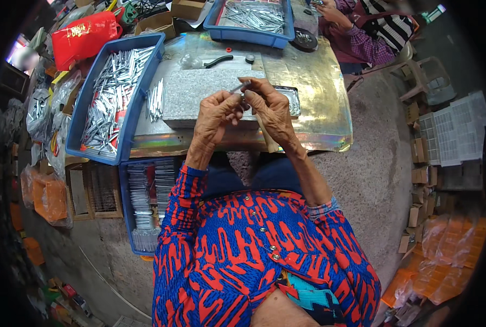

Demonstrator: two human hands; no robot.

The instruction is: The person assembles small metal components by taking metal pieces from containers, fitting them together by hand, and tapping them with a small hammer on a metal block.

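Note:
My left hand (214,115) and my right hand (273,110) meet over a speckled grey stone block (191,95). The fingers of both are pinched round a thin metal rod (237,88), whose tip shows between them; the rest is hidden by the fingers. To the left of the block lies a small row of slim silvery rods (156,100). By my right hand, a dark shallow tray (293,102) with small shiny bits sits at the block's right end. Cutting pliers (219,61) with dark handles rest behind the block.
A blue bin (75,131) full of loose metal rods stands at the left; another blue bin (248,38) is at the back. Below the table edge is a blue crate (127,218) of bundled rods. A person's hand (332,15) is at the far right, near a plastic stool (428,76).

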